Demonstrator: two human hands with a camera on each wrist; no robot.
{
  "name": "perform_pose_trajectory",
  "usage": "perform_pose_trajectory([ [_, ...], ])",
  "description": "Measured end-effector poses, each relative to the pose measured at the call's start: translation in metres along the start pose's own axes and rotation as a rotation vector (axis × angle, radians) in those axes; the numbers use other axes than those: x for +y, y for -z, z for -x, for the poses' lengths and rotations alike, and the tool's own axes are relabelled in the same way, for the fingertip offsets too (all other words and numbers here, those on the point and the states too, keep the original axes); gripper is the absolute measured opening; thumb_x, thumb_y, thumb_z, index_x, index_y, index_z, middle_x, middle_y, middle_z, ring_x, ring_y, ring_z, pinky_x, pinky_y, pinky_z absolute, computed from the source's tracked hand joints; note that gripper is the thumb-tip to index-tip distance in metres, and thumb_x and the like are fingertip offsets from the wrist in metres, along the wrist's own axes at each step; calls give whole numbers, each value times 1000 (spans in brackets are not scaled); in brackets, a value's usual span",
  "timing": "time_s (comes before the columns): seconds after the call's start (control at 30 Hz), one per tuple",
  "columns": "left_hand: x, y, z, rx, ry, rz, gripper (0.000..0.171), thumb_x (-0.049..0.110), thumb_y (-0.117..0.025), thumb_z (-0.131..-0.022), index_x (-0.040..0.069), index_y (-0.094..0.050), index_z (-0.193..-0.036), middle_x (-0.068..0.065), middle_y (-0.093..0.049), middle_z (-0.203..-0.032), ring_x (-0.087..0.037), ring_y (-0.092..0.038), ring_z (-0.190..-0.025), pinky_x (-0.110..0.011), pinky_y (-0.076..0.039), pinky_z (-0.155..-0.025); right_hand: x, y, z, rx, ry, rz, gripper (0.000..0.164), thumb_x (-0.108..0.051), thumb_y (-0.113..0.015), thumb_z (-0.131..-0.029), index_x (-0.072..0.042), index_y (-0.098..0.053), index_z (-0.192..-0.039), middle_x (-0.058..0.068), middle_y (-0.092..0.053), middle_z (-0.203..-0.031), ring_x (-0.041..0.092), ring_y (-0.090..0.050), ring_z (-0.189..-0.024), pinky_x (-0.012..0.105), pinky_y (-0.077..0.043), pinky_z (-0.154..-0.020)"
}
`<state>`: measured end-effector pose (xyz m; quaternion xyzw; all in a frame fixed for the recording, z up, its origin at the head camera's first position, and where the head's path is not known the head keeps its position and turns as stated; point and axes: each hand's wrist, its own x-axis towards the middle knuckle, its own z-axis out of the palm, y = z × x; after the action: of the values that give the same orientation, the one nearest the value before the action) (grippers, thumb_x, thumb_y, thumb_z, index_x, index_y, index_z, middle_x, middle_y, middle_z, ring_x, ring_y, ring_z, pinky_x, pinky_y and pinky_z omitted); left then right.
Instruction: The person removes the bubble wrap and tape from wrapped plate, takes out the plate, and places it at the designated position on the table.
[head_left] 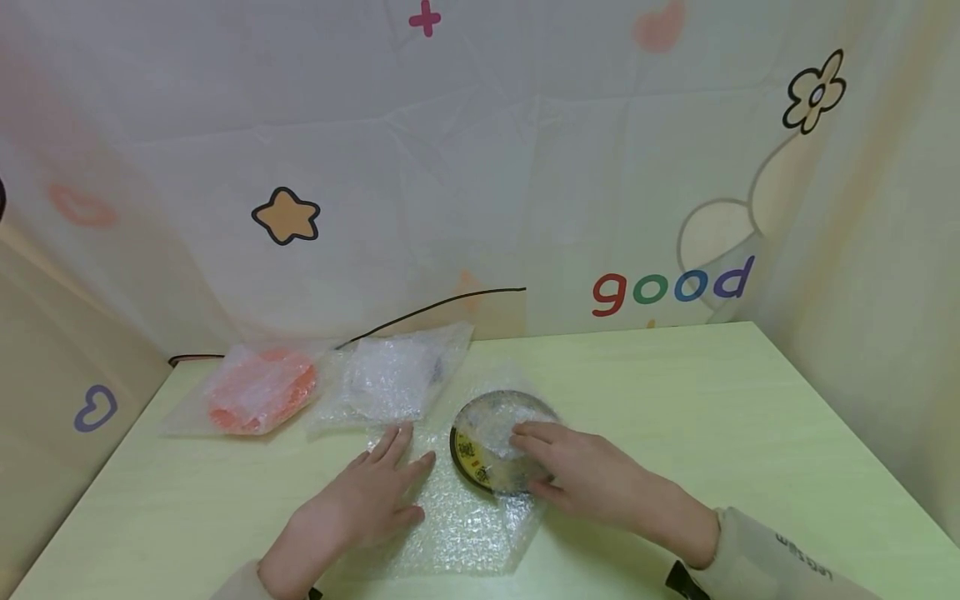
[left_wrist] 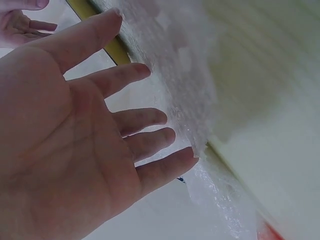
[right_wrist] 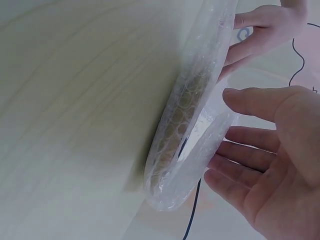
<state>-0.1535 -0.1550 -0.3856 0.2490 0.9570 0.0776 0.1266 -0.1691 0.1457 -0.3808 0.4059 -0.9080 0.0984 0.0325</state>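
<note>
A round, flat object (head_left: 468,457) with a dark rim and a yellow printed band lies on a sheet of bubble wrap (head_left: 459,537). A flap of the wrap covers its right part. My right hand (head_left: 596,475) rests on this flap, fingers slightly bent and touching the plastic; the right wrist view shows the wrap (right_wrist: 182,117) folded round the object's edge. My left hand (head_left: 360,504) lies to the left with fingers spread, touching the sheet's left side. In the left wrist view its fingers (left_wrist: 142,117) are nearly straight. The object's right edge is partly hidden by my right hand.
Behind my left hand lie two bubble-wrap packets: one with something orange-red (head_left: 262,392), the other with something whitish (head_left: 393,379). The pale green table (head_left: 697,400) meets a printed curtain (head_left: 450,167) at its back and sides.
</note>
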Motion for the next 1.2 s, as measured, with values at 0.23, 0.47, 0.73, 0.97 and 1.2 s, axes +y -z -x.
perform_pose_trajectory([
  [0.23,2,-2,-1,2,-14,-35,69,36,-71,-97,6,-46,-154,-20,-26,-165,-41,-18,-153,-65,-29,-114,-8,3,-1,13,39,-15,54,-19,-81,-91,0,-61,-137,15,-57,-145,28,-56,-131,41,-54,-98],
  [0.47,3,-3,-2,5,-35,-43,69,35,-71,-97,2,-46,-153,-24,-26,-164,-40,-23,-151,-59,-29,-117,-17,7,-1,-18,39,-49,56,-18,-78,-93,-2,-58,-142,13,-53,-151,27,-51,-138,43,-49,-105],
  [0.73,3,-3,-4,-14,-48,-19,71,37,-69,-99,3,-42,-155,-27,-25,-163,-41,-22,-151,-55,-29,-118,-23,8,0,-5,62,-80,58,-18,-75,-95,-2,-54,-147,12,-48,-155,26,-46,-142,44,-47,-106],
  [0.97,3,-4,-4,-15,-50,-34,70,38,-69,-98,6,-44,-155,-28,-25,-163,-42,-23,-151,-56,-31,-116,-28,9,0,-12,83,-80,58,-20,-72,-98,-2,-52,-149,12,-42,-159,25,-43,-144,44,-48,-105],
  [1.2,4,-4,-4,-19,-45,-36,70,37,-70,-98,6,-44,-155,-28,-24,-163,-42,-22,-151,-55,-30,-117,-33,9,-1,-35,101,-70,57,-17,-71,-98,0,-51,-149,12,-41,-160,26,-39,-146,43,-44,-110],
])
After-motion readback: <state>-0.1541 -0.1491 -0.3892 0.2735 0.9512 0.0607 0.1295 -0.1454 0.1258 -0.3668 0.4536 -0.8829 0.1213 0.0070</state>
